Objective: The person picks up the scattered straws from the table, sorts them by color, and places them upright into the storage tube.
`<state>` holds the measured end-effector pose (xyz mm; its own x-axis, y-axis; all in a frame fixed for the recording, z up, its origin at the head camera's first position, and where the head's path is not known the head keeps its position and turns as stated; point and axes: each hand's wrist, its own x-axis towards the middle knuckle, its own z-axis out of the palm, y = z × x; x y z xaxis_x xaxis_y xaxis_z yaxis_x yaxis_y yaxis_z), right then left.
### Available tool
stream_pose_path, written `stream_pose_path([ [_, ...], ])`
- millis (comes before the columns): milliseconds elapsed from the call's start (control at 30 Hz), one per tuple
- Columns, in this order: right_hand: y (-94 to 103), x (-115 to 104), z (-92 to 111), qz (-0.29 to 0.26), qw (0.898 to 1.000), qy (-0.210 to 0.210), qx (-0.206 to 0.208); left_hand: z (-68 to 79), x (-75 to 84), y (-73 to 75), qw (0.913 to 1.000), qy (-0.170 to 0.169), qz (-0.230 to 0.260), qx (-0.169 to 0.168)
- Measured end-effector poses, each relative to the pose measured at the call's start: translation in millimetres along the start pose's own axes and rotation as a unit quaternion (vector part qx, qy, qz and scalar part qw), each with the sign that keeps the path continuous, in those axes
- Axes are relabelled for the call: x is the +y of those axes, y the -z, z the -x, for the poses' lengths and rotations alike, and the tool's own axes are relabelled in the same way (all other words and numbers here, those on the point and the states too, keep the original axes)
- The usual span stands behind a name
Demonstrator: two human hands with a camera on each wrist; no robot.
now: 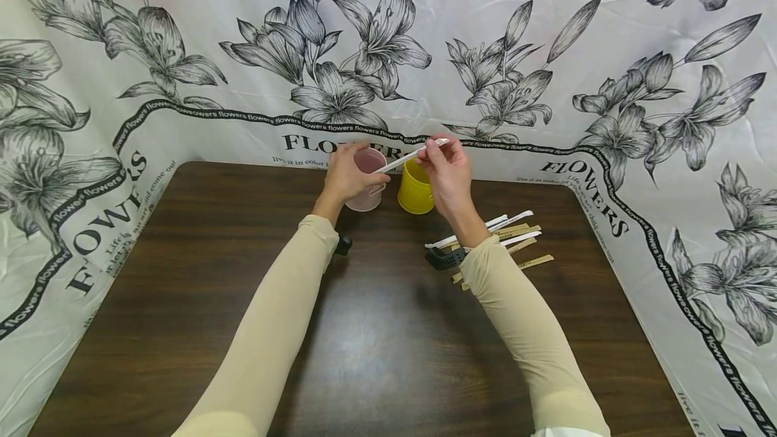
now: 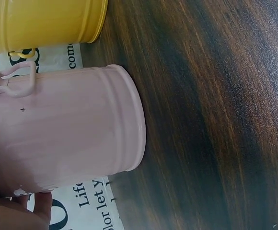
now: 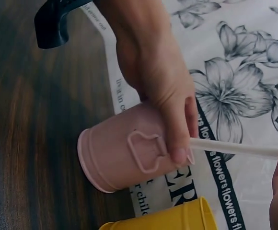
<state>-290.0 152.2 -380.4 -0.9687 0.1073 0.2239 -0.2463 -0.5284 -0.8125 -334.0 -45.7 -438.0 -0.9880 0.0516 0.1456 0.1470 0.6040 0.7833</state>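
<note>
Evidently, the right hand point(image 1: 446, 167) pinches the upper end of a white stick point(image 1: 400, 162); the left hand point(image 1: 349, 177) grips the pink bucket point(image 1: 364, 204) at its rim. The stick slants down to the bucket's mouth, beside the left thumb; whether its tip is inside cannot be told. It is probably light, smooth and fairly stiff, though easily creased, and is best held by a gentle pinch near the upper end. The pink bucket, likely thin, rigid metal, suits a rim grip. Counted outward: one held stick, one pink bucket and, just beside it, one yellow bucket point(image 1: 415, 195), at the far edge of one table point(image 1: 376, 363). Farther right lies one pile of white and tan sticks point(image 1: 512, 220), partly hidden by the right arm point(image 1: 516, 322); their number cannot be fixed.
</note>
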Motion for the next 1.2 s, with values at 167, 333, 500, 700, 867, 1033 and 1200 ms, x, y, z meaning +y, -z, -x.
stream_pose_path([
  [167,0.3,2.1,0.5,0.010,1.000,-0.009,-0.007,-0.2,0.4,0.2,1.0000,0.000,-0.001,-0.001],
  [333,4.3,-1.2,2.5,0.019,1.000,-0.021,-0.005,-0.4,1.2,1.9,0.9999,0.011,-0.001,-0.008],
  [500,17.0,-8.0,9.6,0.055,0.998,-0.037,-0.006,-1.5,-1.1,3.1,0.9998,0.017,0.002,-0.009],
  [700,55.7,-23.0,32.3,0.151,0.986,-0.069,-0.012,-1.7,-0.2,1.1,0.9998,0.015,0.005,-0.010],
  [867,99.7,-33.9,55.2,0.280,0.955,-0.094,-0.020,-0.4,2.4,-0.6,0.9998,0.013,0.002,-0.011],
  [1033,134.2,-43.3,70.6,0.480,0.867,-0.117,-0.069,-0.1,3.1,0.2,0.9998,0.014,-0.001,-0.010],
  [1200,160.3,-43.9,80.0,0.640,0.750,-0.099,-0.137,0.5,2.0,0.6,0.9998,0.017,-0.001,-0.014],
])
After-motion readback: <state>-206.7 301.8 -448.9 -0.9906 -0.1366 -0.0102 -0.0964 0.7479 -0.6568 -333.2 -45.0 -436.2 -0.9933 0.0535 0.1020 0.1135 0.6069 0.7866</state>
